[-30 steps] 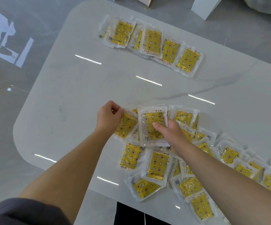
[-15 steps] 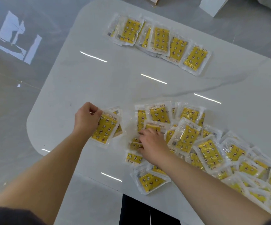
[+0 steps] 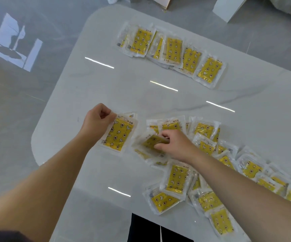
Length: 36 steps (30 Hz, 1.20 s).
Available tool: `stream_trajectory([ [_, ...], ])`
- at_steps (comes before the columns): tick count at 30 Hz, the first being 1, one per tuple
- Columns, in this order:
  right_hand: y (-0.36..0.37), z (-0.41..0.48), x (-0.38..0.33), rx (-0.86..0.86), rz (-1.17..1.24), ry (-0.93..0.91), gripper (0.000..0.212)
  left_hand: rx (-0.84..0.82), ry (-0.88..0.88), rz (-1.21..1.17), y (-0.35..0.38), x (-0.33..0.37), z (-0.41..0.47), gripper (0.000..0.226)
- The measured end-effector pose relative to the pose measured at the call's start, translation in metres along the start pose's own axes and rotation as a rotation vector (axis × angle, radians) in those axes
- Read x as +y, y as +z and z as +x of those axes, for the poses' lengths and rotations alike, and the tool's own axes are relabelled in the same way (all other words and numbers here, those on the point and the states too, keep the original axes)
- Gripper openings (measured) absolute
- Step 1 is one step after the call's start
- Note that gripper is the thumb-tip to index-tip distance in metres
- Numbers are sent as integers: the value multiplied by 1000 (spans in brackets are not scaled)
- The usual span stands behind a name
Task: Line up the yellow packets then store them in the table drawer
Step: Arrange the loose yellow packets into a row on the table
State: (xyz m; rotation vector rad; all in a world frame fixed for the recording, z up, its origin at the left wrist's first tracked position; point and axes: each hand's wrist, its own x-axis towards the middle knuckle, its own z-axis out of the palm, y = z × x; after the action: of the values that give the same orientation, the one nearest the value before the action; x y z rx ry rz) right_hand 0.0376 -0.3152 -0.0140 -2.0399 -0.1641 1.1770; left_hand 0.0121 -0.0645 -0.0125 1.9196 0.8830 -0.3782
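The left hand [image 3: 96, 119] now pinches its packet stack [image 3: 118, 135] clear of the pile [image 3: 176, 180], while the fingers of the right hand [image 3: 176, 145] grasp 1 more packet [image 3: 151, 141] to add.

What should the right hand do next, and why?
Probably the right hand should carry the blurred packet it grips leftward onto the flat packet the left hand pinches. That one lies apart from the loose pile, another packet's edge showing beneath, so a stack seems to be forming.
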Motion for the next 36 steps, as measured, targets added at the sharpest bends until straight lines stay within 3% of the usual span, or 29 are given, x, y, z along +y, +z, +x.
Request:
stream_trajectory([
  [2, -29, -1, -8, 43, 19, 10, 28, -67, 29, -31, -2, 19, 7, 17],
  [5, -71, 1, -8, 108, 146, 21, 6, -140, 99, -95, 3, 51, 17, 20],
  [16, -218, 48, 53, 395, 486, 54, 11, -308, 186, -440, 98, 139, 58, 26],
  [23, -272, 98, 72, 477, 222, 29, 7, -292, 153, -421, 161, 163, 94, 27],
  [31, -287, 122, 70, 616, -128, -69, 9, -217, 268, -114, 198, 211, 143, 24],
  [36, -293, 127, 73, 708, -72, -94, 17, -138, 307, 47, 214, 227, 163, 22],
])
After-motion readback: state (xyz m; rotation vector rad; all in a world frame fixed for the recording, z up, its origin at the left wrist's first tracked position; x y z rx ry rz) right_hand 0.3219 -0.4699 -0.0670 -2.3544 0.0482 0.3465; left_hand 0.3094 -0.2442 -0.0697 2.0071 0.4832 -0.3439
